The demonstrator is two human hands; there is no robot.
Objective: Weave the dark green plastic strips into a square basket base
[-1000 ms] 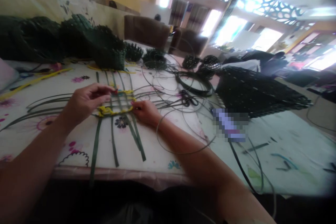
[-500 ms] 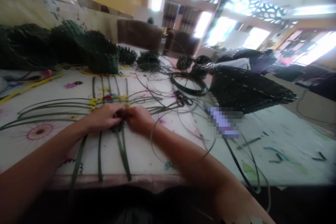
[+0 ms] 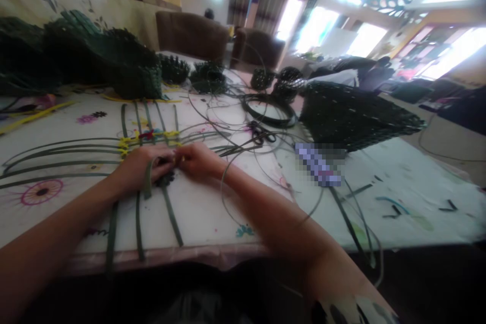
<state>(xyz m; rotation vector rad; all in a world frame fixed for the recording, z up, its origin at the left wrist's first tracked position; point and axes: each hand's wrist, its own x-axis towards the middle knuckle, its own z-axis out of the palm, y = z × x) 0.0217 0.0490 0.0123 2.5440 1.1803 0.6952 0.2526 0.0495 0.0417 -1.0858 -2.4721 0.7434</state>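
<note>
My left hand (image 3: 142, 166) is closed at the near side of a flat lattice of crossed green strips (image 3: 138, 228), tied with yellow ties (image 3: 124, 144). A bent green strip (image 3: 148, 179) curls up at its thumb and fingers. My right hand (image 3: 196, 159) meets it fingertip to fingertip in a pinch. What the right fingertips hold is too small and blurred to make out. Below the hands, a small dark toothed piece (image 3: 166, 178) shows partly. Strip ends spread leftward and toward the front table edge.
Dark woven baskets (image 3: 132, 68) stand along the back left. At right are a large woven piece (image 3: 360, 114), a coiled ring (image 3: 269, 120), black-handled scissors (image 3: 261, 134) and a blurred-out purple object (image 3: 318, 163). A thin loose strand (image 3: 224, 202) loops over my right forearm.
One green strip that ran toward the front edge is now bent up at my left hand. Both hands stay together over the lattice. The view has shifted slightly.
</note>
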